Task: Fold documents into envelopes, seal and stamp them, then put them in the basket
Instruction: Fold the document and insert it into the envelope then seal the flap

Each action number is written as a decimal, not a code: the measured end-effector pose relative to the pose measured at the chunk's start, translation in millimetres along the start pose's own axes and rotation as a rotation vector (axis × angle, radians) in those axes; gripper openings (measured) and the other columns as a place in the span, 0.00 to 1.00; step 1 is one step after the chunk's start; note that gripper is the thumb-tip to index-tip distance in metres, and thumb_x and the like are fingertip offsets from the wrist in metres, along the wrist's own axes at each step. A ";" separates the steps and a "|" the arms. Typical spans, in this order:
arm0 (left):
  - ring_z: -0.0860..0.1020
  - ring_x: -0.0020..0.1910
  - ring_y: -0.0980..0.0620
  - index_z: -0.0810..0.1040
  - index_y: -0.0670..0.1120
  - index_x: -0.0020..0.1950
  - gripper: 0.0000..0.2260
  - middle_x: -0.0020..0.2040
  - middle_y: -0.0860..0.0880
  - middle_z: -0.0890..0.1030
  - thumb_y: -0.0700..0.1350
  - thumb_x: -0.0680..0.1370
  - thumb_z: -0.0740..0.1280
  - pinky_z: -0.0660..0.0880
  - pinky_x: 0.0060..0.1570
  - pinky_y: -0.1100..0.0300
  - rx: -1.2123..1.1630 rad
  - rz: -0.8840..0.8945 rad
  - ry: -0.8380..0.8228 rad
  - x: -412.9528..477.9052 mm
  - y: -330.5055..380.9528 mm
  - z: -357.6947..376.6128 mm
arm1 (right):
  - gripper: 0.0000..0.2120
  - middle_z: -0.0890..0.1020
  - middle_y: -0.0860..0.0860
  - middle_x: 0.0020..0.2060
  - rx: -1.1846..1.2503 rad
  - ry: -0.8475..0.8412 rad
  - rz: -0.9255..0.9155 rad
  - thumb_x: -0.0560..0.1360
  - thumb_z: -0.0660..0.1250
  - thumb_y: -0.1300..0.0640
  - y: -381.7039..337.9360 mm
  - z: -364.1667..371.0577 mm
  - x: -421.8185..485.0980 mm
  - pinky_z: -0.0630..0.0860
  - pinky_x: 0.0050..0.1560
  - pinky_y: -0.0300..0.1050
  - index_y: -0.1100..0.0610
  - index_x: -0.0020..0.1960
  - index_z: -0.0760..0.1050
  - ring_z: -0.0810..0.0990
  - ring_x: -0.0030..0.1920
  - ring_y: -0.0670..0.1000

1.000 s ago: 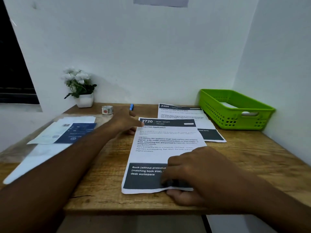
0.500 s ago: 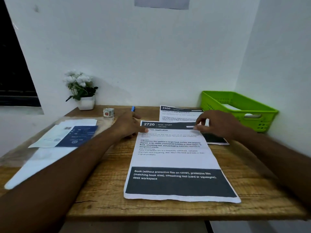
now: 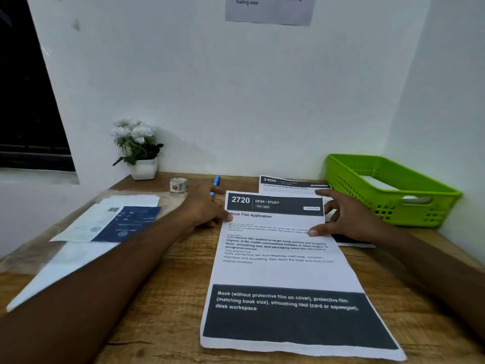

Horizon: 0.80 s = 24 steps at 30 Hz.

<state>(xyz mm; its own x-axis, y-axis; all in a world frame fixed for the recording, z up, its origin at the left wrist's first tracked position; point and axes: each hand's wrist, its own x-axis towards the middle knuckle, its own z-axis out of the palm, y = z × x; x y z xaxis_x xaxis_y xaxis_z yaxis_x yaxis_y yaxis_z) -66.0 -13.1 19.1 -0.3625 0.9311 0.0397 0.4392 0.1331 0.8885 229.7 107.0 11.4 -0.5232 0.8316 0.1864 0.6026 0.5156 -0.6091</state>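
The document (image 3: 283,269) headed "2720" lies lengthwise on the wooden desk (image 3: 162,298) in front of me. Its far end is raised a little off the desk. My left hand (image 3: 204,208) holds the sheet's far left edge, thumb at the margin. My right hand (image 3: 349,219) pinches the far right edge, thumb on the print and index finger behind the top corner. A second document (image 3: 288,183) headed "2400" lies behind, partly covered. The green basket (image 3: 409,206) stands at the far right with a white envelope (image 3: 380,183) inside.
White and blue envelopes (image 3: 115,222) are stacked at the left on a larger white sheet. A small stamp roll (image 3: 178,184), a blue pen (image 3: 215,179) and a white flower pot (image 3: 143,168) stand along the back wall. A notice (image 3: 270,9) hangs on the wall.
My right hand left the document's near edge and moved to its far right corner, where it now pinches the sheet. The near end has flattened. My left hand stayed at the far left edge.
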 end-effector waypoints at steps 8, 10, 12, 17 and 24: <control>0.79 0.34 0.54 0.82 0.42 0.47 0.11 0.39 0.46 0.83 0.34 0.67 0.76 0.76 0.31 0.64 0.202 0.065 -0.120 0.9 2.5 -11.4 | 0.11 0.85 0.45 0.39 0.036 -0.006 -0.209 0.66 0.79 0.64 -0.2 -4.8 -5.1 0.73 0.35 0.33 0.54 0.45 0.83 0.78 0.32 0.35; 0.80 0.38 0.52 0.84 0.43 0.43 0.06 0.41 0.45 0.84 0.33 0.69 0.74 0.76 0.34 0.63 0.244 0.074 -0.158 -0.2 3.1 -15.9 | 0.11 0.86 0.43 0.39 -0.044 -0.023 -0.238 0.68 0.78 0.63 4.8 -6.5 -4.6 0.75 0.39 0.36 0.46 0.42 0.83 0.79 0.35 0.38; 0.79 0.36 0.56 0.85 0.44 0.40 0.08 0.39 0.47 0.84 0.31 0.71 0.71 0.75 0.32 0.67 0.276 0.080 -0.165 -1.2 4.2 -18.1 | 0.15 0.84 0.36 0.41 -0.133 -0.047 -0.251 0.69 0.77 0.61 8.0 -9.6 -4.7 0.77 0.41 0.40 0.39 0.41 0.82 0.79 0.37 0.41; 0.77 0.34 0.59 0.87 0.47 0.39 0.10 0.32 0.55 0.82 0.32 0.71 0.71 0.72 0.32 0.67 0.350 0.087 -0.173 -2.5 7.5 -17.1 | 0.22 0.81 0.37 0.48 -0.304 -0.191 -0.328 0.68 0.71 0.55 6.3 -14.0 -9.4 0.78 0.48 0.47 0.31 0.54 0.78 0.79 0.47 0.44; 0.75 0.36 0.58 0.86 0.49 0.40 0.10 0.37 0.54 0.81 0.36 0.73 0.70 0.71 0.37 0.68 0.449 0.108 -0.204 -4.5 13.5 -9.2 | 0.25 0.77 0.41 0.51 -0.295 -0.306 -0.306 0.70 0.55 0.58 -3.7 -19.9 -17.9 0.74 0.56 0.52 0.34 0.56 0.78 0.77 0.53 0.44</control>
<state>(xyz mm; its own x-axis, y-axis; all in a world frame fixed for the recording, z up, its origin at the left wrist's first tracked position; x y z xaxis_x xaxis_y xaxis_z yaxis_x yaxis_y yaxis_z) -66.1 -18.6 35.1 -0.1468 0.9891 -0.0092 0.7920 0.1231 0.5980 248.9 94.3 25.6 -0.8275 0.5580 0.0616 0.5155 0.7987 -0.3105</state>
